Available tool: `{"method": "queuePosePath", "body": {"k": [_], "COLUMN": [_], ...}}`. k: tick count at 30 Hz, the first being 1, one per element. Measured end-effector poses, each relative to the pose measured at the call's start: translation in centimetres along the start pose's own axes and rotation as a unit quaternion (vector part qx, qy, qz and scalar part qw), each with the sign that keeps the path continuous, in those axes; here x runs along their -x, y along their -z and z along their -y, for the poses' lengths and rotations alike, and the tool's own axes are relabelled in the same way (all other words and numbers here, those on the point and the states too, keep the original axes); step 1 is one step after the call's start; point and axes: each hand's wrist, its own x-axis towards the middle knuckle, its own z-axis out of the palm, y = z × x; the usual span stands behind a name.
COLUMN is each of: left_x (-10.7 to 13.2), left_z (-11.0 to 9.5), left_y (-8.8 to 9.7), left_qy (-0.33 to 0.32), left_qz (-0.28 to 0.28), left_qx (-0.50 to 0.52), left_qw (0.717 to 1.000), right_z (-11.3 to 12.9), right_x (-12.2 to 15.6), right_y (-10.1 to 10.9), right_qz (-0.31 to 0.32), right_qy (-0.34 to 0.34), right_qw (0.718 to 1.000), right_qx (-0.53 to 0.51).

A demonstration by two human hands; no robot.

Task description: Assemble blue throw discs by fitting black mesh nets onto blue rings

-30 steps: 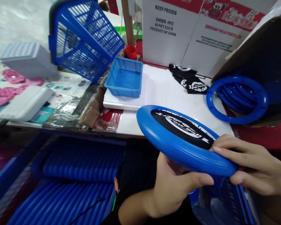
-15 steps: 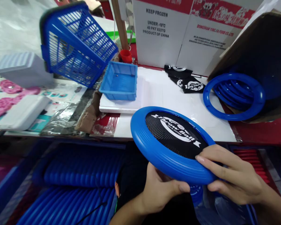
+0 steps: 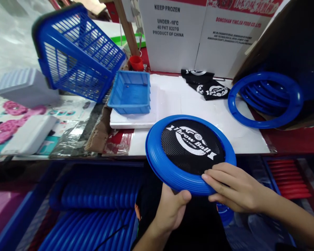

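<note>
A blue throwing disc [image 3: 157, 153] with a black mesh centre printed "Throw Ball" is held tilted over the table's front edge. My left hand [image 3: 172, 209] grips its near rim from below, thumb outside and the other fingers hidden underneath. On the right part of the near rim, my right hand [image 3: 232, 188] pinches it, fingertips at the edge of the mesh and thumb beneath. Black printed fabric pieces [image 3: 211, 89] lie on the white work surface [image 3: 172, 101] beyond the disc. To their right a plain blue ring [image 3: 232, 104] leans at the mouth of a dark box.
A light blue bin [image 3: 129, 104] sits on a white slab, with a tilted blue basket [image 3: 78, 55] behind it. White cartons [image 3: 178, 42] stand at the back. Below the table are rows of blue rings [image 3: 99, 198] and red rings [image 3: 288, 177]. A white box [image 3: 28, 136] lies left.
The disc has turned so its mesh face shows more fully, and it has come slightly left. Both hands have shifted left with it, still holding the rim.
</note>
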Motion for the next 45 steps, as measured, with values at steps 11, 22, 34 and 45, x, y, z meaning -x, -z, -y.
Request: {"method": "queuePosePath", "body": {"k": [11, 22, 34, 45], "left_x": [-3.4, -4.9, -6.4, -7.0], "left_z": [0.6, 1.7, 3.5, 4.5], "left_y": [0.1, 1.8, 4.8, 7.1], "left_qy": [0.063, 0.056, 0.041, 0.021], "left_qz": [-0.179, -0.211, -0.179, -0.182], "left_qx": [0.009, -0.004, 0.002, -0.037], "left_qw": [0.982, 0.976, 0.983, 0.982], "right_z": [-1.6, -2.5, -2.0, 1.9], "right_x": [1.8, 3.2, 4.7, 3.1], "right_y": [-5.0, -7.4, -8.7, -15.3], "right_qz": [0.008, -0.022, -0.053, -0.502], "right_qy": [0.036, 0.058, -0.089, -0.611], "right_qw": [0.993, 0.988, 0.982, 0.422], "right_qx": [0.114, 0.142, 0.158, -0.443]}}
